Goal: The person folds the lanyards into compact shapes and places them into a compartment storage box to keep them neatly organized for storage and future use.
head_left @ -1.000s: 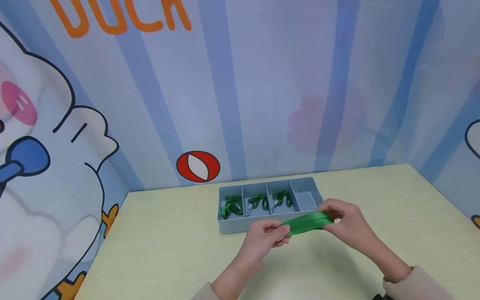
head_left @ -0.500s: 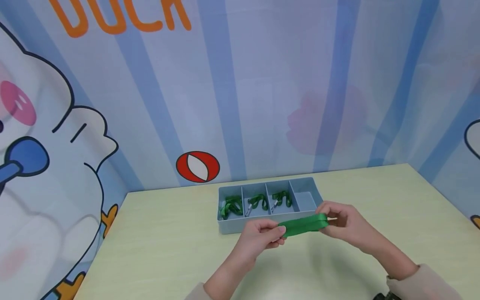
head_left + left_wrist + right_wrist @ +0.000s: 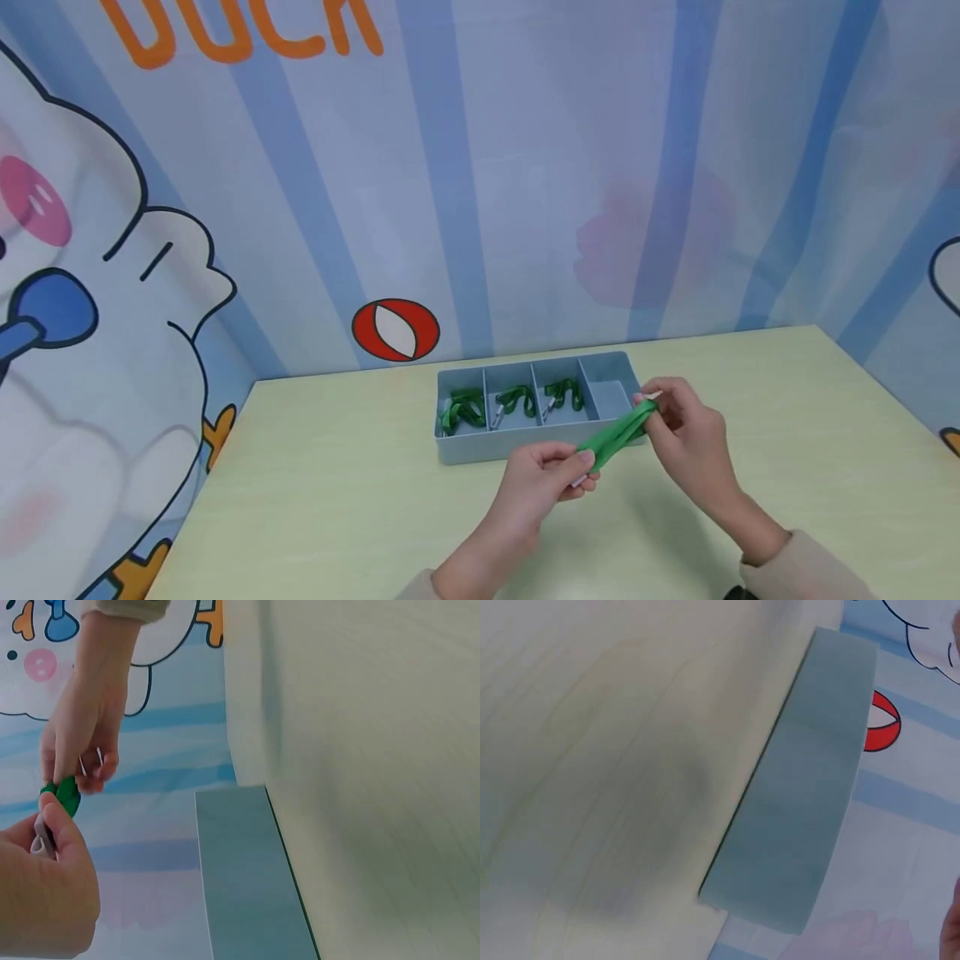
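A folded green lanyard (image 3: 618,433) is stretched at a slant between my two hands, above the table in front of the tray. My left hand (image 3: 534,492) pinches its lower end between thumb and fingers. A pale clip (image 3: 42,836) pokes out of that grip in the left wrist view. At the upper end, my right hand (image 3: 693,437) holds the folded strap with bent fingers, and a small whitish bit shows at the fingertips. Seen from the left wrist, the right hand (image 3: 86,724) reaches down to the green strap (image 3: 67,796).
Behind the hands stands a blue-grey divided tray (image 3: 487,450). Green lanyards with metal clips lie in its left compartment (image 3: 467,410) and the two beside it. The right compartment (image 3: 611,398) is partly behind my right hand. A printed cloth wall (image 3: 525,208) rises behind the pale table (image 3: 337,500).
The lanyard has turned from nearly level to slanting, its right end raised. My right hand has tilted more upright and its fingers have shifted on that end; my left hand has moved slightly right.
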Motion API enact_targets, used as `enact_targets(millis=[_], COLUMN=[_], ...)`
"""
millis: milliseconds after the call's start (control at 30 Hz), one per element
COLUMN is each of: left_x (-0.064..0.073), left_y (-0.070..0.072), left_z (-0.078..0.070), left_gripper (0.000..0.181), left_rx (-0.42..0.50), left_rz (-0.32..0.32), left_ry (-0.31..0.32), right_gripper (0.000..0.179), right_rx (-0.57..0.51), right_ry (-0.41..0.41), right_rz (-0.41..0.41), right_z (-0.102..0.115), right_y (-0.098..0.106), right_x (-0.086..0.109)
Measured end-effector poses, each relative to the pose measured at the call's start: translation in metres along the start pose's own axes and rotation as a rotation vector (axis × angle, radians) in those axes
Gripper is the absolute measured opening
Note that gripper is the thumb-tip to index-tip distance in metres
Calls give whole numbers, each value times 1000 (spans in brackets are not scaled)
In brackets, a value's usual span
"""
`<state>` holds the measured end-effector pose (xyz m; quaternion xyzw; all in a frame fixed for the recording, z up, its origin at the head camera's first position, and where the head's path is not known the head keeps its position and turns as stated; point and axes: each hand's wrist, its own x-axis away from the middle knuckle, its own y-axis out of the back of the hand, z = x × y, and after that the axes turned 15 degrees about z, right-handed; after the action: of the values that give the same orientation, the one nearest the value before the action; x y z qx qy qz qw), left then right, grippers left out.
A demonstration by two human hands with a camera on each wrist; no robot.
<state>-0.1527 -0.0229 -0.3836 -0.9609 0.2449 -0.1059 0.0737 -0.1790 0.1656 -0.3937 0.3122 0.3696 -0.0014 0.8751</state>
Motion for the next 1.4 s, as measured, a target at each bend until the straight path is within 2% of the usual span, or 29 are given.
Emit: enact_targets(millis=[100,233,333,467,567,667,900,1000,1100,1267,1333,1400], left_x=[-1,-3,-2,3,6,9,14,15,15,13,12,11], left_y=[9,18,22,27,29,29,29,29,29,29,30,29], left_z=[-3,-9,-12,-14,-14,-15,-18,-19,-19,-19,-18,-16], left_gripper=[24,24,25,24,23,22,21,21,22,22,21,21], left_rx=[-14,-38,-57,-86,-99,-108,-139,-144,-149,-154,-161,-167], left_rz=[-12,-16,-14,2,24,52,99,108,98,48,32,18], left_ry=[-13,-22,-28,-28,-28,-26,-34,-41,-39,-32,-39,-55], right_gripper=[27,16,13,23,28,30,25,22,25,29,28,26], right_rx=[-68,-338,-595,-905,-1072,-1198,-1341,-1397,-1452,-1492,-1459,-1356], right_ry=[-38,-129,-124,-82,-89,-96,-126,-177,-270,-454,-503,-542], right_rz=[122,337,488,719,854,926,968,961,911,770,716,660], right_z=[-1,-2,-6,-15,-20,-23,-22,-20,-18,-14,-12,-9], right_y=[7,20,27,33,36,38,38,38,36,35,34,33], right_x=[0,-3,-6,-7,-4,-2,1,0,-2,-4,-4,-5])
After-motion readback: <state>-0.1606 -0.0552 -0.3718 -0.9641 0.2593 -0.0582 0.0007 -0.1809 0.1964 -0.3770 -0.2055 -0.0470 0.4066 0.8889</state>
